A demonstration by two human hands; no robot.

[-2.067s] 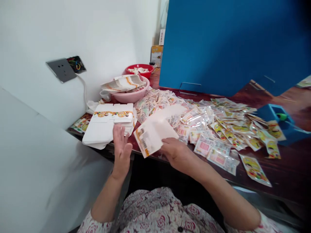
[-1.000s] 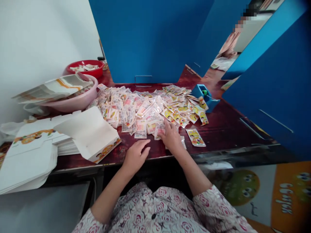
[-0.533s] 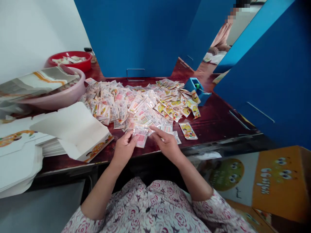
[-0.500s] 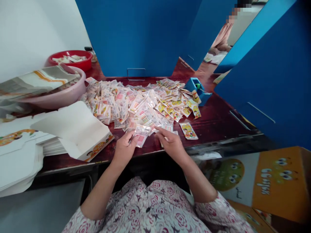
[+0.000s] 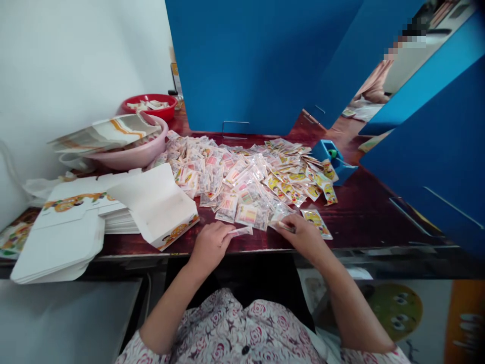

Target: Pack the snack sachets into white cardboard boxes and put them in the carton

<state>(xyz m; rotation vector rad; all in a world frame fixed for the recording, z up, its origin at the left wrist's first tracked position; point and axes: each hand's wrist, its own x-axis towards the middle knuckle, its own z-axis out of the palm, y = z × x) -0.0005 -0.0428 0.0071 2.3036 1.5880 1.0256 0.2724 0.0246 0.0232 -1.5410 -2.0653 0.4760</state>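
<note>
A wide heap of small printed sachets [image 5: 246,174] covers the dark red table [image 5: 364,212]. My left hand [image 5: 210,243] rests at the table's near edge, fingers pinched on a small sachet [image 5: 241,231]. My right hand [image 5: 301,233] is close beside it, fingers closed on another sachet [image 5: 281,226] at the front of the heap. An opened white carton [image 5: 159,205] lies just left of my left hand.
A stack of flat white cartons [image 5: 64,227] sits at the left edge. Behind it are a pink basin [image 5: 129,154] holding folded cartons and a red bowl [image 5: 149,105]. A blue tape holder [image 5: 335,161] stands right of the heap. Blue partitions [image 5: 257,60] wall the back and right.
Two seconds ago my hands held the open carton; it now lies on the table. Both hands moved to the front of the heap and each picked up a sachet.
</note>
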